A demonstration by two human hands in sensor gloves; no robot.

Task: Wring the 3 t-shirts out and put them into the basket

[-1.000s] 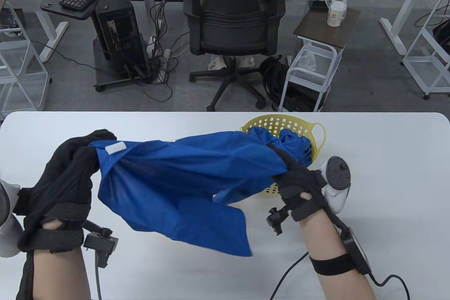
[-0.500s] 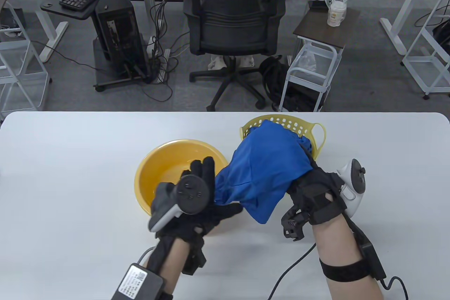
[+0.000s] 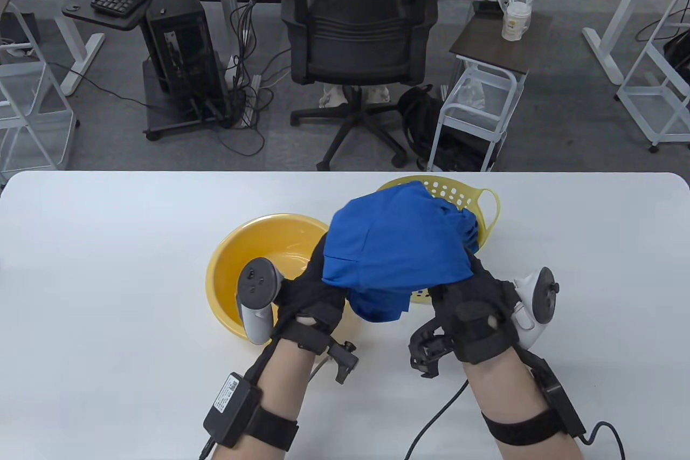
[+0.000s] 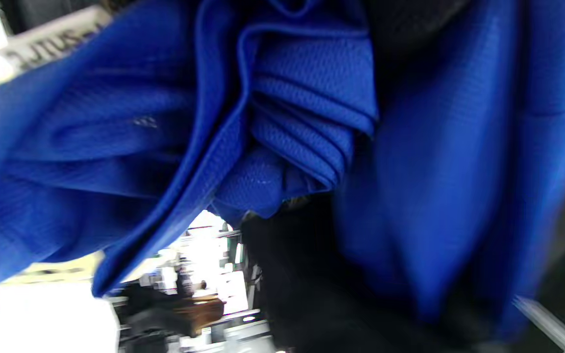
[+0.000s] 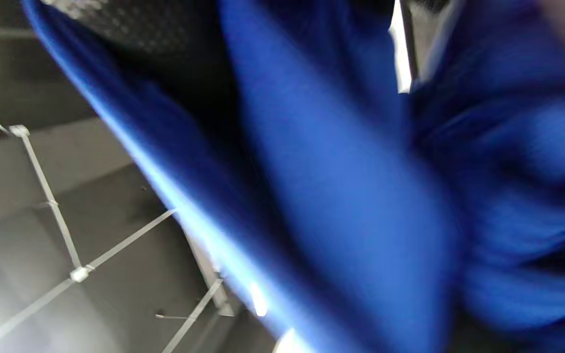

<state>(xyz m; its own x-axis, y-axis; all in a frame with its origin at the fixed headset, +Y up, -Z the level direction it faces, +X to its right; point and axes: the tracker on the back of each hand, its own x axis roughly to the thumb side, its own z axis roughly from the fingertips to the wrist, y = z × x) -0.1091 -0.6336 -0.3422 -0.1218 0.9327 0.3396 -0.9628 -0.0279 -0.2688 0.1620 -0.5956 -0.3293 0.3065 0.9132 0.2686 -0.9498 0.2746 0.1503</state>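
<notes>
A blue t-shirt (image 3: 393,244) is bunched into a bundle held above the table, in front of the yellow perforated basket (image 3: 455,191). My left hand (image 3: 315,287) holds its left underside. My right hand (image 3: 469,293) holds its right side. The cloth drapes over the fingers of both hands and hides them. More blue cloth (image 3: 466,222) lies inside the basket. A yellow bowl (image 3: 242,249) sits left of the basket, partly behind my left hand. Folded blue fabric (image 4: 282,122) fills the left wrist view. Blurred blue fabric (image 5: 361,196) fills most of the right wrist view.
The white table (image 3: 108,266) extends widely to both sides of the bowl and basket. A black cable (image 3: 436,422) trails on the table by my right forearm. A black office chair (image 3: 358,23) stands beyond the far edge.
The shirt was stretched wide between my hands; my left hand swung in from the far left to the middle. The shirt is now gathered into a bundle between both hands near the basket.
</notes>
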